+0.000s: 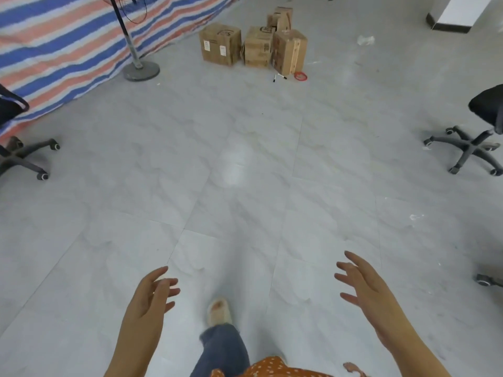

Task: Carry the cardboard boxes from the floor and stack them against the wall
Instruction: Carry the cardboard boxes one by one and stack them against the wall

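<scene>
Several brown cardboard boxes sit in a cluster on the grey tiled floor far ahead: a wide one with white labels [220,44], a middle one [258,47], a taller one at the right [290,51] and a smaller open one behind [280,17]. My left hand [152,297] and my right hand [362,284] are stretched out low in front of me, fingers spread and relaxed, holding nothing. Both hands are far from the boxes. One foot [220,311] is stepping forward between them.
A striped tarp [60,42] hangs at the left with a fan stand base [141,69] before it. Office chairs stand at the left [24,156] and right [473,140]. A red ring [300,75] and markers [279,77] lie by the boxes. Bare floor stretches between.
</scene>
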Motion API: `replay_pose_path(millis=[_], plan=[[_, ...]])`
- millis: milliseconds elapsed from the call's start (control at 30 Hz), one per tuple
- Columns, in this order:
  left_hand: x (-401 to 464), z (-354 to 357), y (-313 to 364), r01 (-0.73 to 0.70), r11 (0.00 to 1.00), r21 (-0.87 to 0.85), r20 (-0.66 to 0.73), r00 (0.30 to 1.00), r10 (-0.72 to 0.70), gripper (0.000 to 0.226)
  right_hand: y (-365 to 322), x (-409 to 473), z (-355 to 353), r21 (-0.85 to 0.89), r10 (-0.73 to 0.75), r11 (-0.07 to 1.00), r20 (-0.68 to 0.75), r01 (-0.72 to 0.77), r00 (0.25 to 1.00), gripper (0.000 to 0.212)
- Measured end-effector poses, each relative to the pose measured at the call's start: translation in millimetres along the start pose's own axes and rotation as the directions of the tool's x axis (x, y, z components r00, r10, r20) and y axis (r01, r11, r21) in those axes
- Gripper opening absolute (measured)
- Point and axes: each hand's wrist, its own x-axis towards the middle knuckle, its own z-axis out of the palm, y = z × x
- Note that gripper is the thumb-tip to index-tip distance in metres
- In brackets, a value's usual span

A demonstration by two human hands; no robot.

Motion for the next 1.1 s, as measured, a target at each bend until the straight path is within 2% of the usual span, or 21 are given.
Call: replay_pose_path(millis=[200,367,500,667,800,1000,1100], plan=[[146.9,8.1,41.9,-0.021,0.999,0.050,0.017,1.000,0.020,0.024,-49.1,100.8,63.4,0.062,0.087,0.994,-0.038,-0.085,0.995,0.030],[264.8,19.5,110.7,-0.091,0.990,0.107,0.076,0.994,0.083,0.023,-128.7,183.1,107.9,0.026,-0.010,1.000,-0.064,0.011,0.998,0.030],[337.2,51.7,144.5,-0.120,0.983,0.139,0.159,0.982,0.098,0.024,-163.1,241.5,115.0,0.004,-0.010,1.000,-0.119,0.010,0.993,0.031],[403.1,108.7,165.3,-0.096,0.986,0.134,0.223,0.973,0.065,0.023,-173.6,305.0,102.3,0.104,0.094,0.992,-0.187,-0.076,0.978,0.028],[462.3,167.1,183.1,-0.069,0.992,0.108,0.201,0.979,0.046,0.022,-189.9,382.8,74.4,0.168,0.158,0.978,-0.233,-0.121,0.960,0.030],[555.2,289.4,252.2,-0.125,0.989,0.085,0.213,0.971,0.104,0.021,-264.1,522.8,8.8,0.154,0.085,0.987,-0.271,-0.044,0.959,0.027],[590.2,340.3,279.8,-0.166,0.982,0.087,0.243,0.960,0.140,0.021,-300.3,584.6,-12.5,0.115,0.047,0.993,-0.237,-0.020,0.970,0.025]])
